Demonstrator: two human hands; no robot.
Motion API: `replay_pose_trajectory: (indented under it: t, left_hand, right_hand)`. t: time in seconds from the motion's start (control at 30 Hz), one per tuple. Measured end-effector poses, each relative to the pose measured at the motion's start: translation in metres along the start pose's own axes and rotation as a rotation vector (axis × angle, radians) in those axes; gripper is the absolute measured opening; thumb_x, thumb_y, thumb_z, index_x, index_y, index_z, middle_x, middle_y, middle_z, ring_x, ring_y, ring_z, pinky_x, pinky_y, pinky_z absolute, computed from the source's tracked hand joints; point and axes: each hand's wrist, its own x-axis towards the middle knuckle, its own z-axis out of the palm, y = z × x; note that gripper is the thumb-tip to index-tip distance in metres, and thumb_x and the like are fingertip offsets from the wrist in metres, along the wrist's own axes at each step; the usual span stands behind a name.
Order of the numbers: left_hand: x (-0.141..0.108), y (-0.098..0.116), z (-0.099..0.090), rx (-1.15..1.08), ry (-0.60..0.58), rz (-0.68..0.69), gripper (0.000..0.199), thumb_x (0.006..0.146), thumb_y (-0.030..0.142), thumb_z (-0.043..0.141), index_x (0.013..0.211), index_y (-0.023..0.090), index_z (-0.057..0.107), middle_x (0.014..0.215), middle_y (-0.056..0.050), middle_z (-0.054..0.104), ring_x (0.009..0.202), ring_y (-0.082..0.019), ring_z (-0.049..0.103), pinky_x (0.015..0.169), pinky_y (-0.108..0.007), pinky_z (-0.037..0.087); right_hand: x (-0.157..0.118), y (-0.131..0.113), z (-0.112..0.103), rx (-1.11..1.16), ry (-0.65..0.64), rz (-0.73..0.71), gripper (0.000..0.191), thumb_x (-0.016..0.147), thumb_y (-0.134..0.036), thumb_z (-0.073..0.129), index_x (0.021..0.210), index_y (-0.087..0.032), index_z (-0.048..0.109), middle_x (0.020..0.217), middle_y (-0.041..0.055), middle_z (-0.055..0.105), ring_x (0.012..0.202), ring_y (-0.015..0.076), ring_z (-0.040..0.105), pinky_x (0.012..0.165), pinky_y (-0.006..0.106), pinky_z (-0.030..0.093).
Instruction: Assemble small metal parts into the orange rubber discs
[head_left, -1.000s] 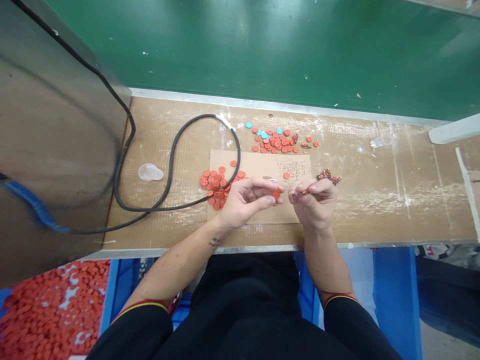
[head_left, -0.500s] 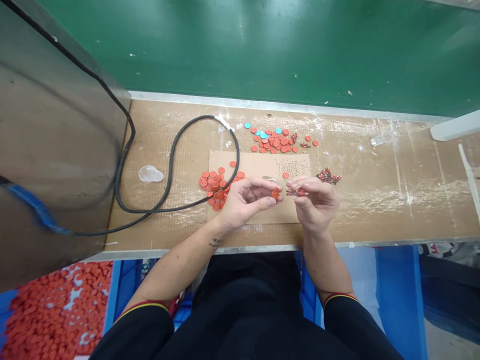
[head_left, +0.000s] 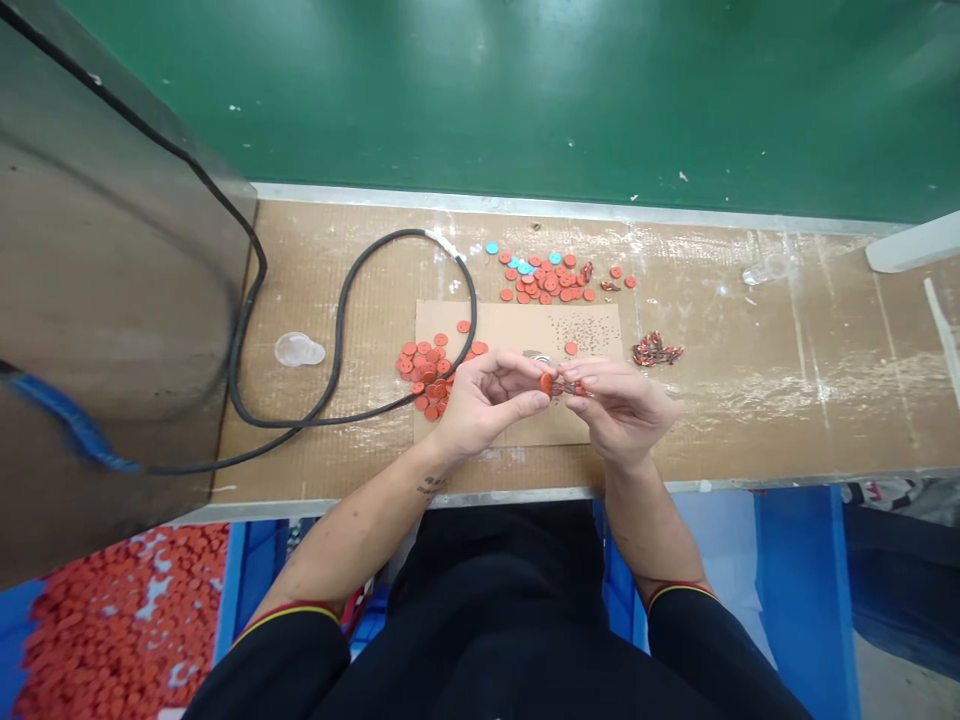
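1. Movement: since the earlier frames, the left hand (head_left: 487, 395) and the right hand (head_left: 622, 410) have drawn together, and the parts they hold now sit almost against each other.
2. Left-hand grip: the thumb and fingertips are clenched on an orange-red disc (head_left: 546, 383).
3. Right-hand grip: the fingertips pinch a small metal-and-red part (head_left: 576, 388) (its exact form is hidden by the fingers). Whether it touches the disc cannot be told.
4. Location: both held parts are above the middle of the cardboard sheet (head_left: 517, 325), which lies on the desk (head_left: 750, 420) nearer its front edge.
5. Nearby parts: a pile of orange-red discs (head_left: 424, 365) lies at the sheet's left edge, and fine dark parts (head_left: 585, 330) are scattered at its upper right. A cluster of metal-and-red parts (head_left: 656, 350) lies just right of the sheet.
6. Rear edge: a heap of orange-red and turquoise discs (head_left: 540, 280) lies between the sheet and the desk's rear edge.
7. Left area: a black cable (head_left: 341, 320) loops across the desk beside clear plastic discs (head_left: 298, 349).
8. Below the front edge: a blue bin (head_left: 236, 590) holds a mass of orange-red discs (head_left: 120, 630).
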Motion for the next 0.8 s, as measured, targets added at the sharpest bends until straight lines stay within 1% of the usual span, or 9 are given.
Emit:
replay_pose_trajectory:
  t: [0.07,0.17,0.23,0.4,0.53,0.6,0.7,0.8]
  left_hand:
    - [-0.0004,-0.0001,-0.0002,0.001,0.002,0.000,0.033,0.071,0.032,0.099,0.089,0.020,0.076,0.093,-0.005,0.082,0.086,-0.017,0.080,0.083,-0.026,0.067]
    - [-0.0008,-0.0005,-0.0003,-0.005,0.009,0.006,0.029,0.074,0.031,0.098,0.090,0.020,0.076,0.095,-0.005,0.083,0.087,-0.017,0.080,0.083,-0.026,0.067]
    - [-0.0009,-0.0007,0.0002,-0.008,0.013,0.015,0.027,0.076,0.031,0.096,0.089,0.020,0.076,0.096,-0.006,0.083,0.087,-0.017,0.081,0.083,-0.026,0.067]
    - [-0.0004,0.0008,0.0019,-0.008,0.014,0.022,0.023,0.077,0.029,0.095,0.088,0.020,0.077,0.096,-0.006,0.083,0.086,-0.015,0.080,0.080,-0.022,0.066]
    - [-0.0006,0.0027,0.0017,0.020,0.039,-0.010,0.028,0.074,0.033,0.097,0.086,0.019,0.077,0.096,-0.007,0.083,0.086,-0.016,0.080,0.080,-0.024,0.067]
    - [-0.0011,0.0035,0.0019,0.036,0.030,-0.006,0.028,0.075,0.035,0.097,0.087,0.019,0.077,0.096,-0.008,0.083,0.087,-0.018,0.081,0.082,-0.026,0.068]
    - [-0.0020,0.0044,0.0031,0.064,0.012,0.039,0.023,0.078,0.031,0.094,0.088,0.019,0.078,0.094,-0.008,0.083,0.088,-0.019,0.082,0.083,-0.026,0.069]
    - [-0.0028,0.0043,0.0044,0.085,0.005,0.121,0.018,0.080,0.026,0.093,0.090,0.019,0.080,0.093,-0.007,0.084,0.087,-0.018,0.082,0.082,-0.023,0.068]
  right_hand:
    - [-0.0008,0.0005,0.0000,-0.041,-0.001,0.006,0.012,0.091,-0.035,0.083,0.100,-0.033,0.076,0.084,-0.0022,0.082,0.076,0.0212,0.081,0.070,0.041,0.072]
    - [-0.0010,0.0006,-0.0001,-0.075,-0.006,0.005,0.010,0.091,-0.037,0.083,0.095,-0.032,0.076,0.081,-0.0020,0.081,0.075,0.0212,0.081,0.068,0.040,0.072]
    - [-0.0002,0.0004,-0.0001,-0.061,-0.013,-0.008,0.010,0.091,-0.034,0.083,0.098,-0.032,0.076,0.082,-0.0022,0.081,0.076,0.0210,0.082,0.069,0.040,0.072]
    - [0.0022,0.0000,-0.0006,-0.024,-0.048,-0.036,0.021,0.091,-0.027,0.083,0.109,-0.034,0.077,0.087,-0.0020,0.083,0.080,0.0211,0.082,0.071,0.039,0.072]
    - [0.0021,0.0008,-0.0014,-0.042,-0.049,-0.029,0.018,0.091,-0.029,0.083,0.107,-0.035,0.078,0.086,-0.0021,0.082,0.078,0.0213,0.081,0.069,0.040,0.071]
    - [0.0018,0.0012,-0.0012,-0.036,-0.044,-0.035,0.017,0.091,-0.029,0.083,0.106,-0.035,0.078,0.086,-0.0022,0.082,0.077,0.0211,0.081,0.069,0.040,0.072]
    - [0.0019,0.0018,-0.0005,-0.020,-0.036,-0.061,0.018,0.091,-0.027,0.083,0.107,-0.034,0.078,0.086,-0.0022,0.082,0.078,0.0205,0.082,0.070,0.039,0.072]
    - [0.0024,0.0022,-0.0008,-0.001,-0.041,-0.069,0.017,0.091,-0.026,0.083,0.105,-0.032,0.078,0.087,-0.0019,0.083,0.079,0.0203,0.082,0.070,0.038,0.072]
